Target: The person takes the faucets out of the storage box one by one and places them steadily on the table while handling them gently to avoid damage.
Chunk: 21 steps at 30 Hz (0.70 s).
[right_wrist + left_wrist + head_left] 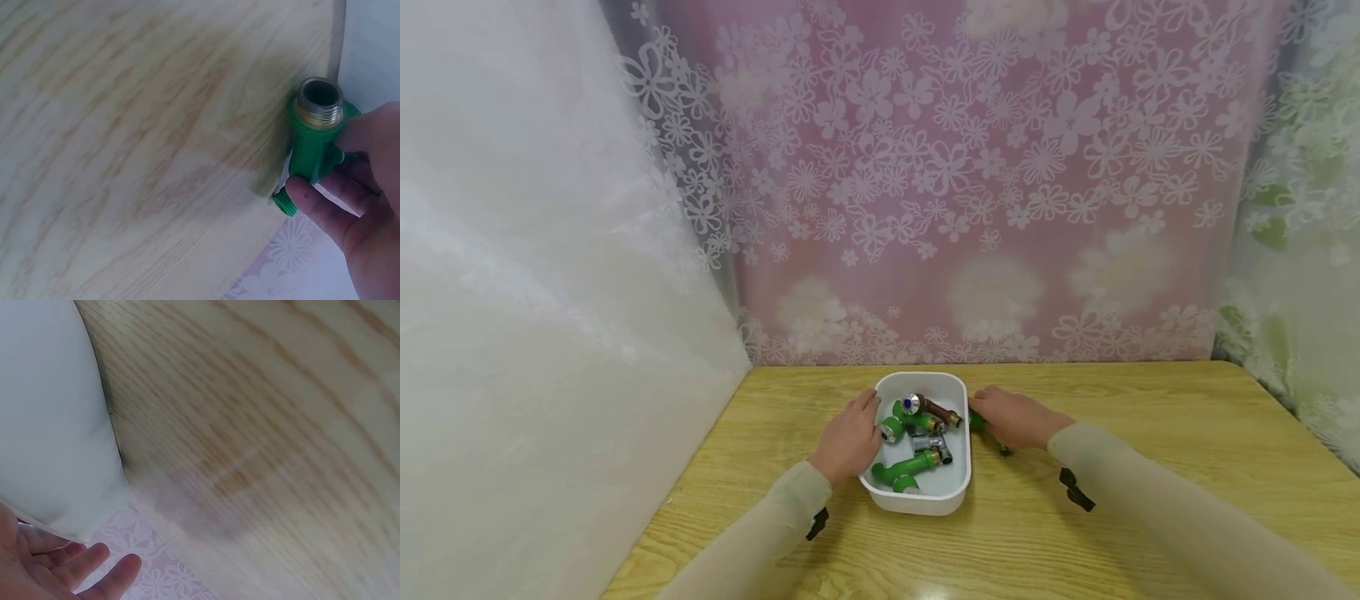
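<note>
A white plastic basin (925, 504) stands on the wooden table. Inside are green taps (912, 467), a small chrome angle valve (931, 442) and a brown tap (936, 408) with brass threads. My left hand (848, 437) rests at the basin's left rim; its fingers (87, 565) are loosely extended along the outside in the left wrist view. Just outside the right wall, my right hand (1015, 417) pinches a green tap (309, 150) between thumb and fingers. Its open metal threaded end points away from the fingers, while the palm side hides part of its body.
The wood-grain table (1120, 533) extends to both sides of the basin. A pink flowered curtain (962, 208) hangs along the back edge, with a pale plastic sheet (550, 292) on the left and a flowered sheet (1311, 275) on the right.
</note>
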Available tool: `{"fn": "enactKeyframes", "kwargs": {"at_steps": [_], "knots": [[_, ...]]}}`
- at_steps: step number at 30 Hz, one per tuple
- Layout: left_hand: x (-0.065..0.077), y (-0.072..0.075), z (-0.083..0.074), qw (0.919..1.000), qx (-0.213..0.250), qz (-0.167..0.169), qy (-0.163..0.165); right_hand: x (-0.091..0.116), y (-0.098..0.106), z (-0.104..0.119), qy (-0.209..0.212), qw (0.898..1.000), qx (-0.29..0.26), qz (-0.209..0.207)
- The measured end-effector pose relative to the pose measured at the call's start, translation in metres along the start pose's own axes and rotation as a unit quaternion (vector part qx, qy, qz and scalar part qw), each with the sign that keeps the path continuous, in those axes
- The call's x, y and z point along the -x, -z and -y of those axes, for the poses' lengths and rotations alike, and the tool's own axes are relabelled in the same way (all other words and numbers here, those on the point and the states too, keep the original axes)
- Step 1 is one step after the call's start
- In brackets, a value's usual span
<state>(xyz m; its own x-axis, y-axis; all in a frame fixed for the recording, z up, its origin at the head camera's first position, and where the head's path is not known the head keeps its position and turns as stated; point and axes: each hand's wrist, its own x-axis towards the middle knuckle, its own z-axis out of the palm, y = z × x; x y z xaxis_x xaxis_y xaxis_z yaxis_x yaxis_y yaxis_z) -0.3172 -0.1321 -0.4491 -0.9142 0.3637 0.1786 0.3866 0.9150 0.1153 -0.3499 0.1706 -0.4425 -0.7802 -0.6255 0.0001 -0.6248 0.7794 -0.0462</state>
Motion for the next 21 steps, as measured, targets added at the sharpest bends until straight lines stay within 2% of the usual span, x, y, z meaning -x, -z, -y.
{"fn": "enactKeyframes", "kwargs": {"at_steps": [11, 21], "knots": [[-0.001, 0.003, -0.002, 1.0000, 0.001, 0.006, 0.004, -0.002, -0.001, -0.002, -0.001, 1.000, 0.008, -0.002], [-0.002, 0.000, 0.000, 1.0000, -0.003, -0.002, 0.005, 0.004, 0.010, -0.002, -0.004, 0.999, 0.027, -0.036]]}}
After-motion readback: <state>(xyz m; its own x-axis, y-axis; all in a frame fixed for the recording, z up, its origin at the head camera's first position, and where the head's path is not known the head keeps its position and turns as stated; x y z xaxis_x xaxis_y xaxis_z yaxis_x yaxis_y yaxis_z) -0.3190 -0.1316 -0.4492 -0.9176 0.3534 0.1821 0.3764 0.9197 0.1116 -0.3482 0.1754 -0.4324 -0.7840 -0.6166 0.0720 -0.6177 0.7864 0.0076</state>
